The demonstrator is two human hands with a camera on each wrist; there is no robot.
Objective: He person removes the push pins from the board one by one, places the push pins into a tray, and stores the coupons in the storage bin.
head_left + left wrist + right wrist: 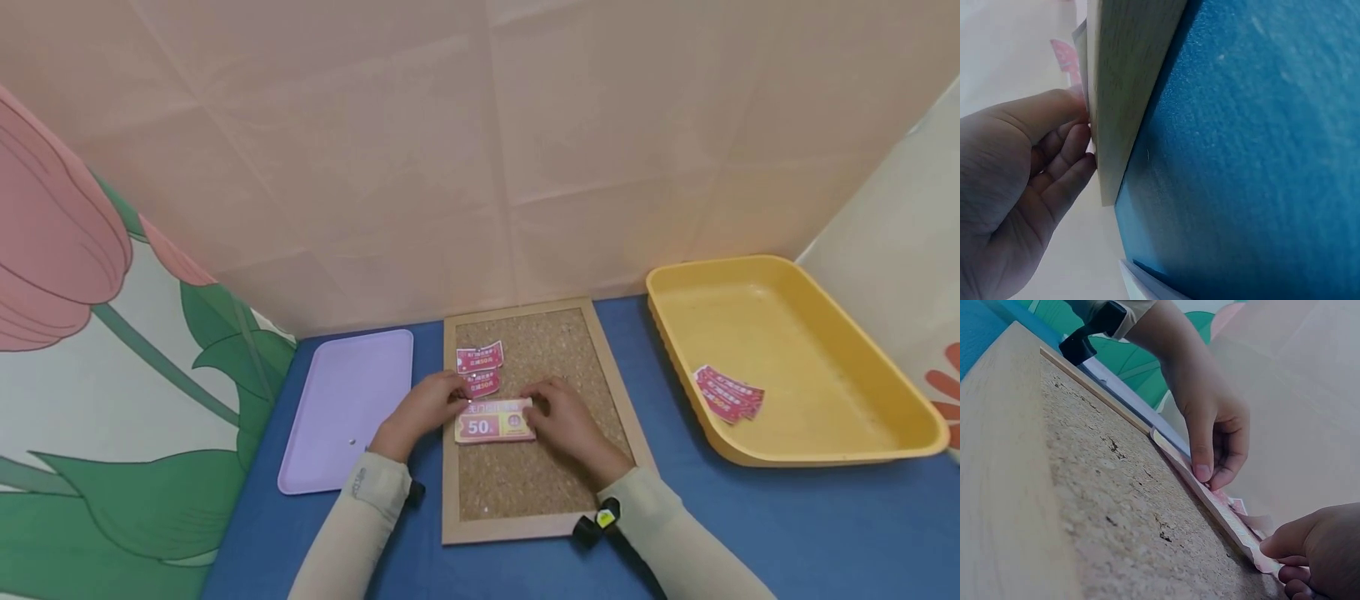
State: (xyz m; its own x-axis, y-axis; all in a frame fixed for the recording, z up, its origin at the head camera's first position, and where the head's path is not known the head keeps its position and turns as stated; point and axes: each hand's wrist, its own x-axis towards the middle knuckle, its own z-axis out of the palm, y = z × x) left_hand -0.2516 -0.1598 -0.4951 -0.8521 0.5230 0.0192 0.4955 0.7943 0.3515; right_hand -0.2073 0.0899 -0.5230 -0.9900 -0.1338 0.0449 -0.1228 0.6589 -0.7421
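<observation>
A pink paper coupon (pixel 493 422) printed with a 50 lies across the cork board (pixel 543 492), its edge lifted and curved in the right wrist view. At its upper left corner my left hand (pixel 429 408) pinches what looks like a small pin, mostly hidden between thumb and forefinger. My right hand (pixel 567 421) grips the coupon's right edge, the thumb (pixel 1282 540) on its face. Just above, two smaller red coupons hang one over the other, the upper coupon (pixel 480 357) and the lower coupon (pixel 480 383), each with a tiny pin head near its top.
Left of the board lies a lilac tray (pixel 300 450) with a small shiny bit (pixel 352 442) in it. A yellow tray (pixel 817 375) on the right holds several red coupons (pixel 729 394). Blue cloth (pixel 750 517) covers the table, and a pale pink sheet (pixel 375 167) rises behind.
</observation>
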